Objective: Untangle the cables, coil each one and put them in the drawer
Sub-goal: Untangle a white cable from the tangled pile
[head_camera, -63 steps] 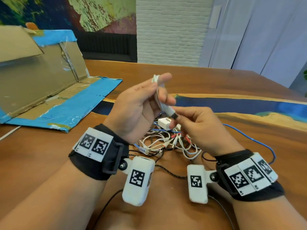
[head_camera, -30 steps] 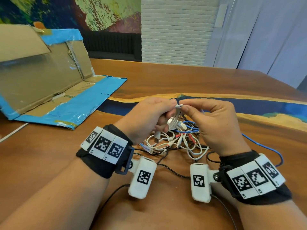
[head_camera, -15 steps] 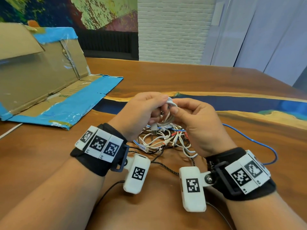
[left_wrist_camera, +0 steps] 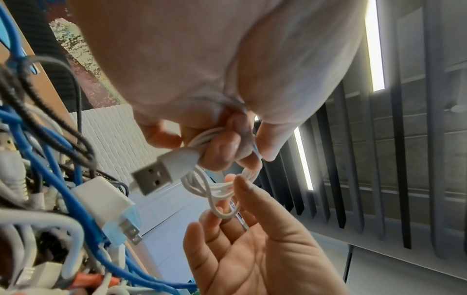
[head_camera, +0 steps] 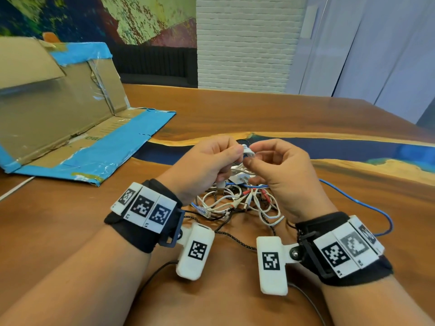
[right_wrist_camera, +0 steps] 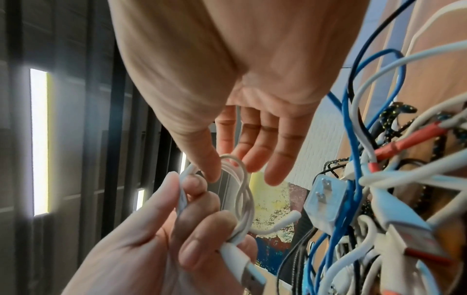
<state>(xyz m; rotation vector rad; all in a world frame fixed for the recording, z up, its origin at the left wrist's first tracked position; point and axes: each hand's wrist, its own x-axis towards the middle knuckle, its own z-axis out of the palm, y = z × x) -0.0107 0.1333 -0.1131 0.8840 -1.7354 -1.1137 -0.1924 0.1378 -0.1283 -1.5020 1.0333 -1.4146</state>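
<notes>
A small white USB cable coil is held between both hands just above the tangle of cables on the wooden table. My left hand grips the coil with curled fingers, and its USB plug sticks out below the fingers. My right hand pinches a loop of the same coil between thumb and index finger, its other fingers loosely extended. The tangle holds white, black and blue cables and a white wall charger.
An open cardboard box edged with blue tape lies at the left, its flap flat on the table. A blue cable loops out to the right of the tangle. A black braided cable runs between my wrists.
Both hands came down from a raised position to just above the tangle. The right hand left the plug end and now pinches the coil's loop; the left hand keeps its grip.
</notes>
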